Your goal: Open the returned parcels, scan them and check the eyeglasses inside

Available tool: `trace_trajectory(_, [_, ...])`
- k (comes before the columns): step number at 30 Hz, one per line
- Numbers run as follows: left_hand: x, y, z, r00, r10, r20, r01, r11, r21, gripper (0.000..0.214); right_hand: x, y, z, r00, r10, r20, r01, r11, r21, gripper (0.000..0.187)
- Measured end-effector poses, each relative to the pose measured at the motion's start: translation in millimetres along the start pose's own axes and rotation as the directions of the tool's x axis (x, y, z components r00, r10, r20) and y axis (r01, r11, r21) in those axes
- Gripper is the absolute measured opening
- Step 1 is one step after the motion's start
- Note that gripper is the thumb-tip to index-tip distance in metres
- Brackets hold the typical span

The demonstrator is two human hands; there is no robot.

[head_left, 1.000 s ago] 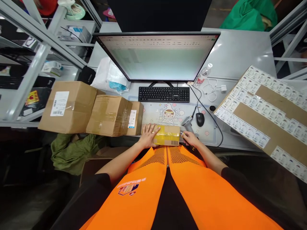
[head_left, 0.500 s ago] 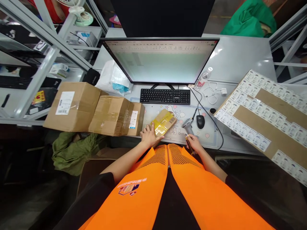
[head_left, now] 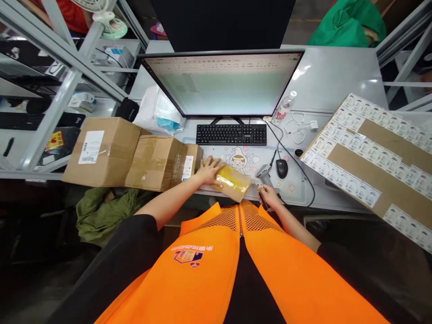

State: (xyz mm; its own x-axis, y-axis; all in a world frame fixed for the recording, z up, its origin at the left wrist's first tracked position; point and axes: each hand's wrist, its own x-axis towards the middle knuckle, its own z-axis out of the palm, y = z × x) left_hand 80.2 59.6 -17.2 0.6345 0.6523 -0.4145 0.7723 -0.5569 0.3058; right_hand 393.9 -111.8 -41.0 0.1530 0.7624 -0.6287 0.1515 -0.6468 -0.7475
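Box [head_left: 232, 183] is sitting askew, on our side of the keyboard [head_left: 231, 134]. Our left hand [head_left: 209, 173] is gripping its left end, fingers half spread; our right hand [head_left: 269, 197], fingers curled, is clasping an apparent cutter [head_left: 264, 204] near its right end. We are noting two risks: glossy tape [head_left: 228, 176] making the cutter skid, and weak left-hand pressure letting the box swing.

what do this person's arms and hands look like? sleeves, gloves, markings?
Left grip and right grip: five-fingered hands, no gloves or wristwear visible. Forearms bare. Plain black sleeves, no visible markings or cables. Over the torso, a bright orange vest with mesh panels, a front zip and a small printed emblem.
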Motion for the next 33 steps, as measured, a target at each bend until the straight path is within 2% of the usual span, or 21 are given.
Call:
trace_trajectory(3, [-14.2,6.6,16.1,0.987,-0.136,-0.089,0.131,0.990,-0.055,0.118,0.9,-3.9,6.5,0.999,-0.035,-0.005,0.035,0.999,-0.009,0.031])
trace_trajectory(8, [-31.3,15.9,32.0,0.967,-0.196,-0.161,0.187,0.980,-0.065,0.120,15.5,-12.8,13.8,0.992,-0.130,0.006,0.130,0.989,-0.065,0.034])
trace_trajectory(14, [-30.9,17.0,33.7,0.961,-0.218,-0.171,0.203,0.974,-0.102,0.117,19.2,-17.5,21.6,0.994,-0.097,0.049,0.101,0.992,-0.071,0.039])
trace_trajectory(18, [-28.7,15.8,32.2,0.962,-0.233,-0.141,0.216,0.968,-0.129,0.119,5.9,-5.7,27.0,0.990,-0.098,0.100,0.107,0.989,-0.097,0.042])
trace_trajectory(24, [-20.5,9.3,32.0,0.968,-0.217,-0.126,0.196,0.967,-0.164,0.118,-14.0,11.4,44.3,0.988,-0.083,0.127,0.089,0.995,-0.044,0.043])
trace_trajectory(28, [-23.3,7.3,31.6,0.962,-0.217,-0.162,0.184,0.963,-0.198,0.115,-19.0,4.6,31.0,0.997,-0.079,-0.002,0.078,0.992,-0.103,0.040])
trace_trajectory(30, [-33.8,8.2,35.8,0.941,-0.202,-0.270,0.153,0.970,-0.189,0.105,-20.3,-6.1,15.1,0.990,-0.102,-0.097,0.086,0.985,-0.152,0.037])
trace_trajectory(33, [-58.7,8.2,54.2,0.872,-0.076,-0.483,0.017,0.992,-0.126,0.070,-20.5,-36.8,3.7,0.947,-0.246,-0.206,0.158,0.916,-0.369,0.025])
